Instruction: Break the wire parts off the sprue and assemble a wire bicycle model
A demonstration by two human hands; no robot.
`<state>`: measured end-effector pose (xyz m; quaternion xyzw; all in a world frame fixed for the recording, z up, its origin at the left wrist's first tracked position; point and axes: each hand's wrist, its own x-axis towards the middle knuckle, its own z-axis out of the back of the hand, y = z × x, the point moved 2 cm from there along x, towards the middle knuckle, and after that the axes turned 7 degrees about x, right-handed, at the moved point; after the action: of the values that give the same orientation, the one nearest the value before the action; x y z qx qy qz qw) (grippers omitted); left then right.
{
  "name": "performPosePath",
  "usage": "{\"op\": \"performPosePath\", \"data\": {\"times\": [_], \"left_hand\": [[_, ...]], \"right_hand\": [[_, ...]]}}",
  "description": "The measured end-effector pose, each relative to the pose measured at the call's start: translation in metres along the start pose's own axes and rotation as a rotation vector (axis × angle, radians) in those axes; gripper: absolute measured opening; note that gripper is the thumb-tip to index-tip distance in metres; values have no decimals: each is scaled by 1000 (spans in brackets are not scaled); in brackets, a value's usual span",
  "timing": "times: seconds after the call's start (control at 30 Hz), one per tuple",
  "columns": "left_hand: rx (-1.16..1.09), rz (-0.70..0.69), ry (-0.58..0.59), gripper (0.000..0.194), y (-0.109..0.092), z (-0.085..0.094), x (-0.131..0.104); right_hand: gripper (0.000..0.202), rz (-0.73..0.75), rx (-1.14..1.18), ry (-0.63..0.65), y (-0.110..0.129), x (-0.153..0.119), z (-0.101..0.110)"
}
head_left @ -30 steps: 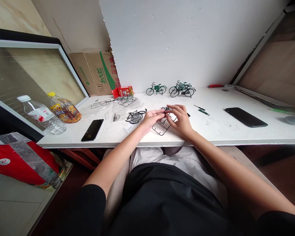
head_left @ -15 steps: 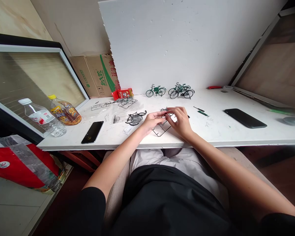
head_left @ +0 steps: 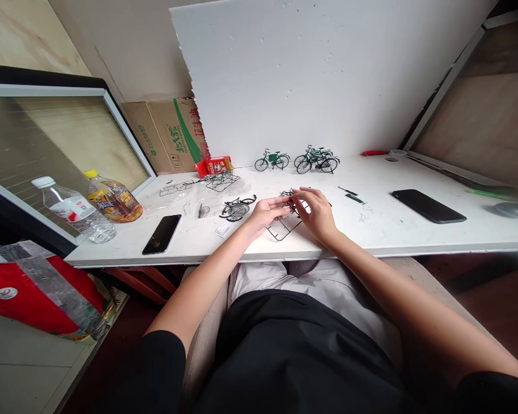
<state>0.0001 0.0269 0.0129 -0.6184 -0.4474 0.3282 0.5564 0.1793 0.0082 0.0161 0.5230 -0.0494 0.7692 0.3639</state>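
My left hand (head_left: 264,216) and my right hand (head_left: 317,214) meet above the front of the table, fingertips pinched close together. Between them a small dark part pokes out at the fingertips; my fingers hide most of it, and its kind is unclear. Under the hands lies a thin dark plastic sprue frame (head_left: 282,238), partly covered. To the left, loose black model bicycle parts (head_left: 236,209), among them wheels, rest on the table. Behind stand a green model bicycle (head_left: 272,161) and, to its right, overlapping model bicycles (head_left: 317,162), green and black.
A phone (head_left: 162,234) lies at left, another dark phone (head_left: 428,206) at right. Two bottles, one clear (head_left: 75,208) and one of brown drink (head_left: 113,196), lean by the glass panel. Further sprues (head_left: 218,181), a red packet (head_left: 214,166) and a small screwdriver (head_left: 347,191) are on the table (head_left: 380,230).
The view has shifted very slightly. Both hands stay together over the sprue, with only tiny finger movement.
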Motion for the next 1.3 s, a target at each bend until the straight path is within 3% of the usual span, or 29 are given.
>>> {"op": "performPosePath", "data": {"times": [0.43, 0.83, 1.03, 1.17, 1.3], "left_hand": [[25, 63, -35, 43, -6, -2, -4], [50, 14, 147, 42, -3, -11, -7], [129, 29, 33, 27, -4, -11, -8], [137, 26, -41, 19, -8, -10, -9], [82, 8, -25, 23, -10, -11, -8]], "right_hand": [[25, 51, -49, 10, -8, -3, 1], [36, -32, -114, 26, -13, -10, -3], [33, -81, -55, 39, -17, -12, -6], [31, -72, 73, 73, -4, -5, -2], [16, -26, 117, 60, 10, 2, 3]]}}
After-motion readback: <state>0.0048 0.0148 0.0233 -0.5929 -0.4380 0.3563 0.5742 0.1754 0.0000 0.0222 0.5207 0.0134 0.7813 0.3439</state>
